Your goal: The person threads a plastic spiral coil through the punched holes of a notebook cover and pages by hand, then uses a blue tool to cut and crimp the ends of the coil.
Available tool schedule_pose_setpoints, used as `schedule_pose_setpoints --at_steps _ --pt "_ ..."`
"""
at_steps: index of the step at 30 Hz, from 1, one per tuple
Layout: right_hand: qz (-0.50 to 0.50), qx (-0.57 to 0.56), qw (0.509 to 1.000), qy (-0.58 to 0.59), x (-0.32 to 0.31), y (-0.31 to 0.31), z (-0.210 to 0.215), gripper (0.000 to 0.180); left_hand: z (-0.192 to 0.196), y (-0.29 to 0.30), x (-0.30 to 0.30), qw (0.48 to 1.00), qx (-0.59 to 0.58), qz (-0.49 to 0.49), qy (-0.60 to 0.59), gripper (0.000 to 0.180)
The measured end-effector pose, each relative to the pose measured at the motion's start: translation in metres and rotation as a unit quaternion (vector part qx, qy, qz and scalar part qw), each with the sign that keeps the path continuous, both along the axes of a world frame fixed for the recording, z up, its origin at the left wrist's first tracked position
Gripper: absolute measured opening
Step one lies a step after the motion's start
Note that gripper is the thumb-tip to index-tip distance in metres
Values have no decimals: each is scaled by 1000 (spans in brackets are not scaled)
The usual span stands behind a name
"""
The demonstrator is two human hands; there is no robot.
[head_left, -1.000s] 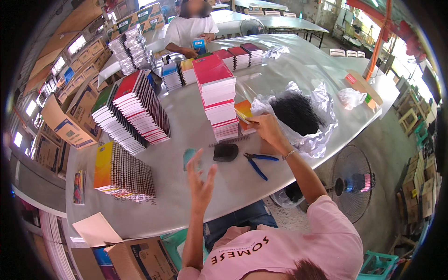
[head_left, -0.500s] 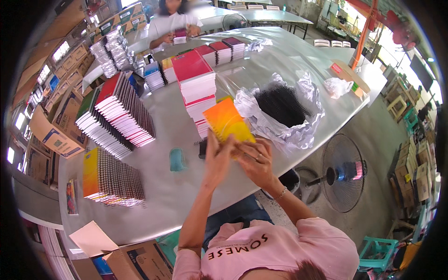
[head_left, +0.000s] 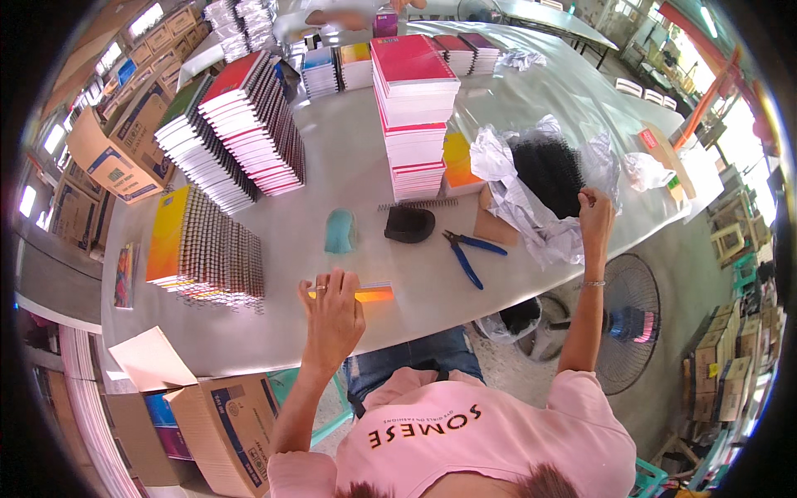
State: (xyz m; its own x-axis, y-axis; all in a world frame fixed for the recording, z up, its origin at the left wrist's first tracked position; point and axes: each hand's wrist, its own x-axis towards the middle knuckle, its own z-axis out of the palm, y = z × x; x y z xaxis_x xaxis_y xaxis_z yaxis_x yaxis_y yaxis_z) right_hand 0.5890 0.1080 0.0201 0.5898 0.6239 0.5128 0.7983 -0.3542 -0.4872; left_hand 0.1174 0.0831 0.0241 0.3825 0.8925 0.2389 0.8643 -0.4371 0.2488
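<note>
Close to the table's front edge, my left hand [head_left: 334,311] is closed over a thin notebook [head_left: 375,294] with a yellow-orange cover. Much of the notebook is hidden under the fingers. Over on the right, my right hand [head_left: 596,217] has its fingers pinched together at the edge of a pile of black spiral binding coils [head_left: 544,176]. Whatever lies between those fingertips is too small to make out. Crumpled white paper [head_left: 498,170] surrounds the coils. Blue-handled cutting pliers [head_left: 471,257], a black pad [head_left: 409,224] and a teal pad [head_left: 339,231] lie between my hands.
Tall stacks of red notebooks [head_left: 415,62] and orange spiral notebooks [head_left: 170,241] stand on the table [head_left: 282,241]. More red spiral notebooks [head_left: 237,79] rise at the left. A standing fan [head_left: 624,324] and an open carton [head_left: 228,423] are beside the table. Another person's hands [head_left: 339,18] show across it.
My hands have parted. The orange-yellow notebook has come down to the table's front edge under my left hand, while my right hand has moved right to the black coils. The view has shifted.
</note>
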Motion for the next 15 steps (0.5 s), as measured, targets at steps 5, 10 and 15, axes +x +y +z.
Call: schedule_pose_setpoints --at_steps 5,10,15 --pt "30 -23 999 7 3 -4 5 22 -11 -11 4 999 41 15 5 24" --pt "26 -17 999 23 1 -3 11 19 -25 -14 9 997 66 38 -15 27" --pt "-12 62 996 -58 6 2 -3 18 -26 -17 19 993 50 67 -79 42"
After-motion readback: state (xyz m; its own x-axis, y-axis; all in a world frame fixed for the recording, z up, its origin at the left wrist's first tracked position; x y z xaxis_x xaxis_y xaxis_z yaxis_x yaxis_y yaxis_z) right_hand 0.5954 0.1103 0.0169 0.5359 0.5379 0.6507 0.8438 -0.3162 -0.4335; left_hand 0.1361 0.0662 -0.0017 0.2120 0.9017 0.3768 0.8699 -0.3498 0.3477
